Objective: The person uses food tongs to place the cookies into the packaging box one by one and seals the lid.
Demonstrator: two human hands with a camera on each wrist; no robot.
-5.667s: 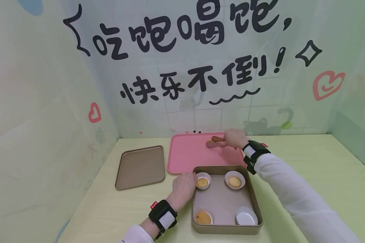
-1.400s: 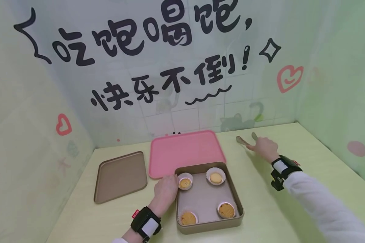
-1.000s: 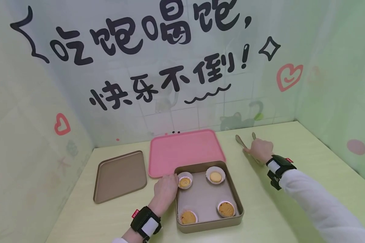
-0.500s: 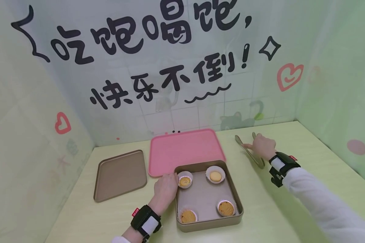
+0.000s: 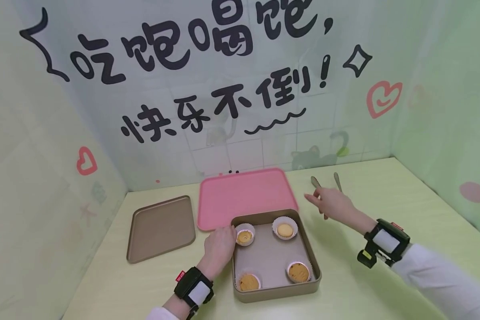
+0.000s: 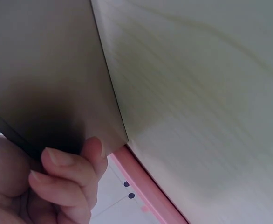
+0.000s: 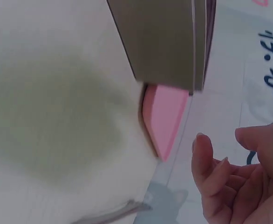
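A deep brown square baking pan (image 5: 276,294) stands before me, a cookie in a white paper cup in each corner: back left cookie (image 5: 244,237), back right cookie (image 5: 285,230), front left cookie (image 5: 249,282), front right cookie (image 5: 298,272). My left hand (image 5: 220,249) grips the pan's left wall near the back; in the left wrist view its curled fingers (image 6: 66,186) press the outer side. Right of the pan, my right hand (image 5: 336,204) hovers with fingers loosely bent, holding nothing. Metal tongs (image 5: 338,180) lie on the table, partly hidden behind it.
A pink tray (image 5: 244,195) lies flat behind the pan, close to its back edge. A shallow brown tray (image 5: 162,229) sits to the left. Printed cloth walls (image 5: 240,146) enclose the pale table (image 5: 104,280) at the back and sides.
A cookie has appeared in the front right cup since the earliest frame. My right hand carried the tongs off the pink tray to the right, let them go and drew back. My left hand stays.
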